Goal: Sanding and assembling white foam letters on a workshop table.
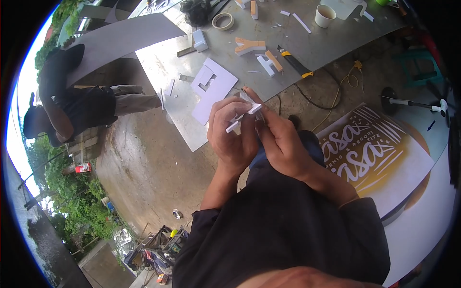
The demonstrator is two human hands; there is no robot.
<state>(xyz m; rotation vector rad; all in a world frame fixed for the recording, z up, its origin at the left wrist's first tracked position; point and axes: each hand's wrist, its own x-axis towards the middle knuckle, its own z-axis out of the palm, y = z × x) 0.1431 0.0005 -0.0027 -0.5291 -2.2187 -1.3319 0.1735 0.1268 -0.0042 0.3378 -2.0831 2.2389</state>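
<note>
Close together beyond the table's near edge, my left hand [230, 133] and my right hand [279, 138] both grip a small white cut-out piece [254, 108], possibly a letter. The fingers hide much of its shape. Behind my hands, a white foam-like sheet [216, 79] with a cut-out opening lies on the metal table [216, 36]. Farther back are a Y-shaped block [250, 46] with a tan face, a white H-like piece [266, 66] with a tan strip, and a yellow-and-black utility knife [295, 62].
A roll of masking tape [223, 21], a paper cup [325, 16] and white offcuts lie on the table. At the left, a person [75, 86] holds a large curved sheet [133, 36]. Cables [335, 97] run over the floor; a printed panel [378, 158] stands at the right.
</note>
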